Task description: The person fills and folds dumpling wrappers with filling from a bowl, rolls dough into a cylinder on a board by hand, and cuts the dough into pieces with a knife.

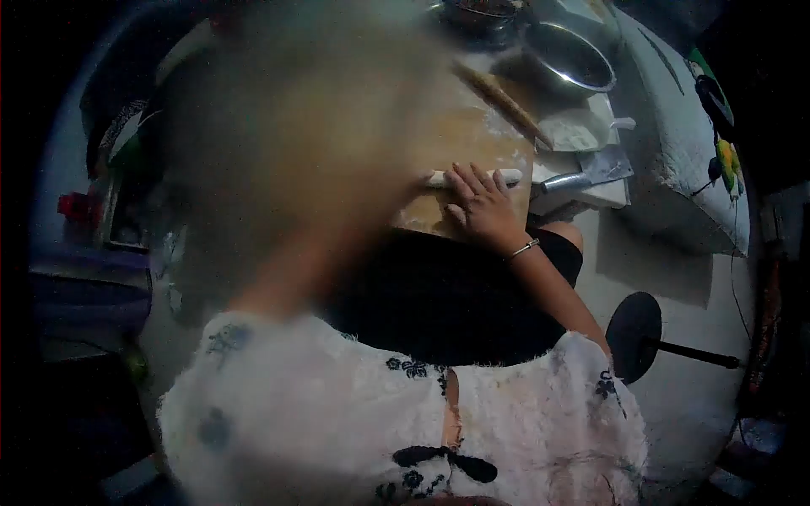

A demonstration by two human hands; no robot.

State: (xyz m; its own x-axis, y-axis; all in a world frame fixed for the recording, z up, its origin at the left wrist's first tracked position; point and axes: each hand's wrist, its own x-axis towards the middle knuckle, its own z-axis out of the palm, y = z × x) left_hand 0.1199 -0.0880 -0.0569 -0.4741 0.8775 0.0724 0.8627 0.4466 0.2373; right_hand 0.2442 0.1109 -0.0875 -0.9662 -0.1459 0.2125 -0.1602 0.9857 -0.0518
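Observation:
A long white roll of dough (510,176) lies across the floured wooden board (472,139). My right hand (481,202) rests on top of it with the fingers spread and stretched out, and a bracelet is on the wrist. The left end of the dough reaches my left hand (412,190), whose fingers are hidden by a blurred smear over the view. Beyond the dough, a wooden rolling pin (506,108) lies slantwise on the board.
Right of the board are a bowl of white flour (574,135) and a broad-bladed metal cleaver (603,166). A shiny metal bowl (582,63) stands behind them. A round black disc with a rod (637,337) is at lower right. Blur covers the upper left.

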